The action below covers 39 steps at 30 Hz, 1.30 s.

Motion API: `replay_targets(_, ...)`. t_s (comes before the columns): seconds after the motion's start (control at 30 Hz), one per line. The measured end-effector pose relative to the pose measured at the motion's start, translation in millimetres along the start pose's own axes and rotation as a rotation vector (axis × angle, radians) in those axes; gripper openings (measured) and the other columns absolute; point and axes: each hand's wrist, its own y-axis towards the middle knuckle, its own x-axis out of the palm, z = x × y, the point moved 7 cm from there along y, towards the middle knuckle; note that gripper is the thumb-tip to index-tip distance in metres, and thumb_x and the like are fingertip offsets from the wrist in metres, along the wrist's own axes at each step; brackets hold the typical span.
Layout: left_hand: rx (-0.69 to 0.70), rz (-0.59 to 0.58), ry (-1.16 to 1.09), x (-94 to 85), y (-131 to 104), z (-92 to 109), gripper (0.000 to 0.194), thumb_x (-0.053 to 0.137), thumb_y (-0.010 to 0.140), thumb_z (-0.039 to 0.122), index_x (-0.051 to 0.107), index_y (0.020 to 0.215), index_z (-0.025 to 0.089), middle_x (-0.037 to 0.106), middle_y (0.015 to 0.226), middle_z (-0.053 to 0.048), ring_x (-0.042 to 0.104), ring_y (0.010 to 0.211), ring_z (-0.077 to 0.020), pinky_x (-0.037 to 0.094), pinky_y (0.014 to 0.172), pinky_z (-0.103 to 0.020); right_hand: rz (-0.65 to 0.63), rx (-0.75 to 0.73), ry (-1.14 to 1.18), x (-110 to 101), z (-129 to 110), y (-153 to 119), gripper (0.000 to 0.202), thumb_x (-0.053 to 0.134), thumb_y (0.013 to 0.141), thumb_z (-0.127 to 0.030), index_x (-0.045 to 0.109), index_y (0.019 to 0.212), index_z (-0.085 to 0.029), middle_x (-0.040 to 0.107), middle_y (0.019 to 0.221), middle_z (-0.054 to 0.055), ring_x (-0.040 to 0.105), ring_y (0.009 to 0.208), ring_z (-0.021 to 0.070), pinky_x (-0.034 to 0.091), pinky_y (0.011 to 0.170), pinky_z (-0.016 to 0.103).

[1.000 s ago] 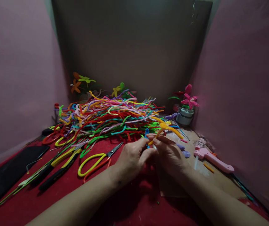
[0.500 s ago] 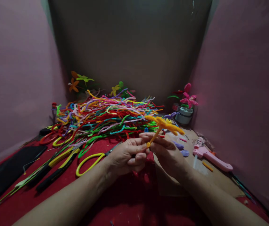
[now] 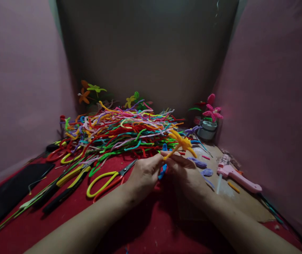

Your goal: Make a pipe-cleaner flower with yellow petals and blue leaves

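An orange pipe-cleaner flower (image 3: 184, 142) tilts up to the right above my hands, its orange stem running down to my fingertips. My left hand (image 3: 146, 173) pinches the lower end of the stem. My right hand (image 3: 185, 173) is closed on the same stem from the right, its fingers partly hidden. A blue fuzzy piece (image 3: 163, 171) shows just below and between the hands; whether it is touched cannot be made out. Yellow-handled scissors (image 3: 102, 183) lie left of my left hand.
A heap of coloured pipe cleaners (image 3: 124, 130) lies behind the hands. Pliers (image 3: 71, 183) and a black flat object (image 3: 16, 190) are at left. A pink glue gun (image 3: 239, 176) rests on cardboard (image 3: 248, 203) at right, near purple petals (image 3: 198, 162) and a potted pink flower (image 3: 213, 112).
The orange flower has turned and dropped slightly. Both hands have rotated, with my left hand's back now facing up. More of the blue piece and the scissors shows.
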Motion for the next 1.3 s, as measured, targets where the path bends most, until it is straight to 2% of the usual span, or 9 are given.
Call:
replay_targets(0.13,-0.382,-0.240,-0.739,16.2,-1,-11,0.024,0.049,0.083,0.034,0.053,0.069,0.015,0.048,0.050,0.005,0.040,0.032,-0.0042,0.029,0.033,-0.015,-0.087,0.032,0.020,4,2,-1,0.032,0.059,0.080,-0.034,0.063,0.111,-0.027,0.067,0.087,0.001,0.059,0.084,0.0186,0.041,0.085,0.038)
replay_targets(0.33,-0.523,-0.534,-1.345,31.7,-10,-3,0.017,0.053,0.082,0.030,0.055,0.075,0.014,0.038,0.041,0.010,0.015,0.024,-0.0014,0.024,0.024,-0.015,-0.185,-0.023,0.077,7,-3,1,0.026,0.060,0.078,-0.031,0.067,0.102,-0.025,0.067,0.083,0.002,0.060,0.081,0.0190,0.043,0.083,0.037)
replay_targets(0.47,-0.425,-0.487,-0.960,27.4,-8,-5,0.023,0.049,0.084,0.036,0.056,0.079,0.014,0.044,0.046,0.007,0.029,0.027,-0.0031,0.025,0.029,-0.016,-0.110,-0.061,0.061,2,-3,2,0.016,0.062,0.076,-0.029,0.071,0.088,-0.023,0.066,0.092,0.003,0.059,0.089,0.0204,0.043,0.085,0.037)
replay_targets(0.67,0.075,0.091,0.045,-1.6,-4,7,0.015,0.048,0.082,0.025,0.060,0.078,0.017,0.058,0.066,-0.002,0.054,0.058,-0.0115,0.039,0.054,-0.021,0.028,-0.098,-0.020,-5,-2,2,0.017,0.061,0.076,-0.030,0.070,0.089,-0.023,0.068,0.092,0.003,0.060,0.089,0.0206,0.043,0.086,0.037)
replay_targets(0.77,-0.036,0.011,-0.112,4.0,-3,0,0.020,0.043,0.085,0.026,0.059,0.077,0.018,0.054,0.057,0.001,0.050,0.048,-0.0085,0.038,0.048,-0.019,0.008,-0.082,-0.030,-4,-2,2,0.017,0.064,0.075,-0.030,0.070,0.089,-0.023,0.068,0.094,0.003,0.059,0.092,0.0209,0.041,0.090,0.038)
replay_targets(0.9,-0.375,-0.335,-0.756,20.6,-7,-9,0.026,0.049,0.083,0.036,0.056,0.071,0.014,0.052,0.050,0.003,0.045,0.033,-0.0059,0.035,0.035,-0.016,-0.093,-0.033,-0.053,1,-5,1,0.024,0.063,0.076,-0.033,0.069,0.098,-0.026,0.067,0.102,0.003,0.057,0.101,0.0229,0.040,0.093,0.040)
replay_targets(1.07,-0.498,-0.631,-1.227,28.1,-17,5,0.024,0.054,0.079,0.036,0.057,0.073,0.012,0.043,0.043,0.007,0.027,0.023,-0.0034,0.033,0.026,-0.019,-0.198,-0.132,0.006,8,-17,-2,0.018,0.062,0.077,-0.031,0.072,0.091,-0.029,0.063,0.111,0.002,0.055,0.104,0.0234,0.041,0.091,0.039)
replay_targets(1.13,-0.453,-0.563,-1.074,26.7,-15,1,0.026,0.050,0.082,0.037,0.058,0.075,0.013,0.046,0.046,0.006,0.032,0.026,-0.0043,0.035,0.030,-0.019,-0.155,-0.130,0.017,5,-14,0,0.019,0.061,0.078,-0.029,0.071,0.093,-0.029,0.065,0.106,0.002,0.056,0.102,0.0226,0.040,0.092,0.039)
replay_targets(1.3,-0.084,0.015,-0.252,-4.0,-3,-1,0.008,0.058,0.076,0.023,0.064,0.078,0.018,0.057,0.063,0.000,0.052,0.056,-0.0097,0.040,0.054,-0.019,-0.022,-0.032,-0.057,-3,0,3,0.023,0.059,0.080,-0.032,0.069,0.101,-0.028,0.067,0.099,0.002,0.056,0.101,0.0222,0.036,0.096,0.040)
